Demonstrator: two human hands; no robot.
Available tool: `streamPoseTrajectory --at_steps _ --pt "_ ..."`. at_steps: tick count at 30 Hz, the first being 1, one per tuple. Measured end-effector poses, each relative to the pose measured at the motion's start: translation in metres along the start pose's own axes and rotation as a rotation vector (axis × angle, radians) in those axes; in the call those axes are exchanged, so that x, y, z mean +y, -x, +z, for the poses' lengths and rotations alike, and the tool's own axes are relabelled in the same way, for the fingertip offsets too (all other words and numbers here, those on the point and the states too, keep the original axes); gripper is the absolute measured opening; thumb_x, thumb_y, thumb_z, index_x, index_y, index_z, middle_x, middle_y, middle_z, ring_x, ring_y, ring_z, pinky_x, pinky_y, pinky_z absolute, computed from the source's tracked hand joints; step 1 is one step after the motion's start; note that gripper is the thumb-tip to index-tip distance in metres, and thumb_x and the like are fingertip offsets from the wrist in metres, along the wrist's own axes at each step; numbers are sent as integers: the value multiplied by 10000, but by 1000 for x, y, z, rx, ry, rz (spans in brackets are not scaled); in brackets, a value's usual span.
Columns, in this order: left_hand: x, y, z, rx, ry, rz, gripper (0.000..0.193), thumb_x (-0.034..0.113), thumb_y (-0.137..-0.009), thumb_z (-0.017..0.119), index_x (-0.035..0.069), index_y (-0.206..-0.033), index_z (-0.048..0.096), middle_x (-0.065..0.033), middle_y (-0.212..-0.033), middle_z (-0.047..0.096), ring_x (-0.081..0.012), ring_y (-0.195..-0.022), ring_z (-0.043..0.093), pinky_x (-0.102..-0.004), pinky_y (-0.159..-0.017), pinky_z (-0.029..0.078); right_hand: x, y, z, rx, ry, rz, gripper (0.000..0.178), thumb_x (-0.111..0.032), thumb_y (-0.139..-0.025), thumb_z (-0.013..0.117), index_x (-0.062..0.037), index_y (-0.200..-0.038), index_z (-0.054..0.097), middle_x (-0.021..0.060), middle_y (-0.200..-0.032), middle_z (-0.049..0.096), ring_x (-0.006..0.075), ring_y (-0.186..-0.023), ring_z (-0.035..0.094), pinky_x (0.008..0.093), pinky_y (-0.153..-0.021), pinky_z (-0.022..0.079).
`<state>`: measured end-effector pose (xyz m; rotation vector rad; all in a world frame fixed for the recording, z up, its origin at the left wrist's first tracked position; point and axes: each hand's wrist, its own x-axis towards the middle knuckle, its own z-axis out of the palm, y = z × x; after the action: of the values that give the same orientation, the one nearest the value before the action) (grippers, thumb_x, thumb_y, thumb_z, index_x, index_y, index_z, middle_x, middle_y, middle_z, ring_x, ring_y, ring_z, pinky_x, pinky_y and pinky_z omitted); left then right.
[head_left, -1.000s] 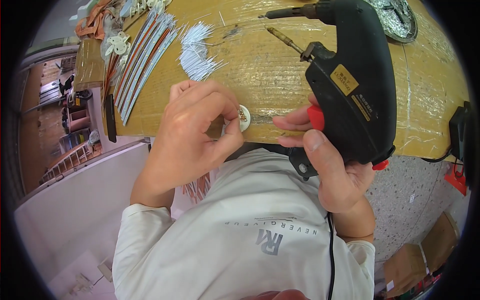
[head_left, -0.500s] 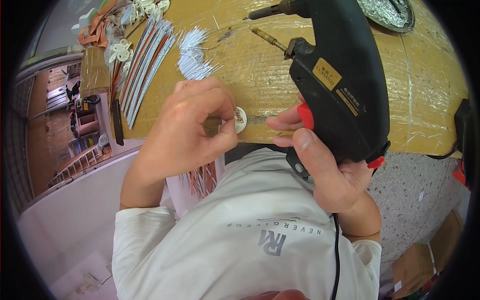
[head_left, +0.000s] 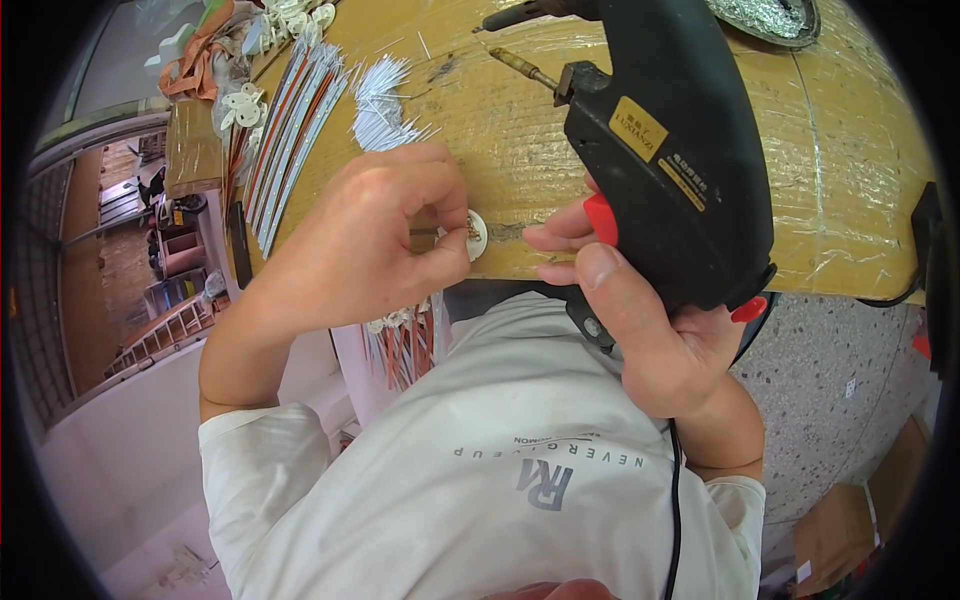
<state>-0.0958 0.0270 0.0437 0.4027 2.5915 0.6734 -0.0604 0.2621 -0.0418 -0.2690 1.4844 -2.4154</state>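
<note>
My left hand is closed in a pinch, thumb and forefinger at the edge of a small round white disc with copper-coloured bits on its face. The fingers hide part of this disc. In my right hand is a black soldering gun with a red trigger. Its brass-coloured tip points up and left, away from the disc. Beside the tip runs a dark feed nozzle. My right fingers lie around the trigger, with the thumb resting below it.
White wires lie in a pile beyond my left hand. Left of them are long white and orange strips and white plastic pieces. A dish of silvery scraps sits far right on the film-covered table. A black cord hangs over my shirt.
Both hands have shifted slightly left and up in the picture, with the disc and the soldering gun. My left elbow has swung outward. The grips look the same.
</note>
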Motion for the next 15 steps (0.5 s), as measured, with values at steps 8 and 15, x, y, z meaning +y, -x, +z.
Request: streamPoseTrajectory --at_steps 8,15 --pt "-3 4 0 14 -13 26 124 -61 -742 706 -10 -791 604 -103 -879 674 -244 -793 667 -338 -710 518 2 -2 3 18 -21 -28 388 -40 -1018 599 75 -1383 538 196 -1137 710 312 -1057 736 419 -865 653" --pt "0 3 -3 -42 -26 20 120 -56 -761 707 -9 -786 599 -115 -898 684 -253 -807 674 -344 -731 530 5 0 4 45 -59 -41 364 -71 -1029 596 62 -1365 558 180 -1173 694 305 -1067 730 425 -882 645"
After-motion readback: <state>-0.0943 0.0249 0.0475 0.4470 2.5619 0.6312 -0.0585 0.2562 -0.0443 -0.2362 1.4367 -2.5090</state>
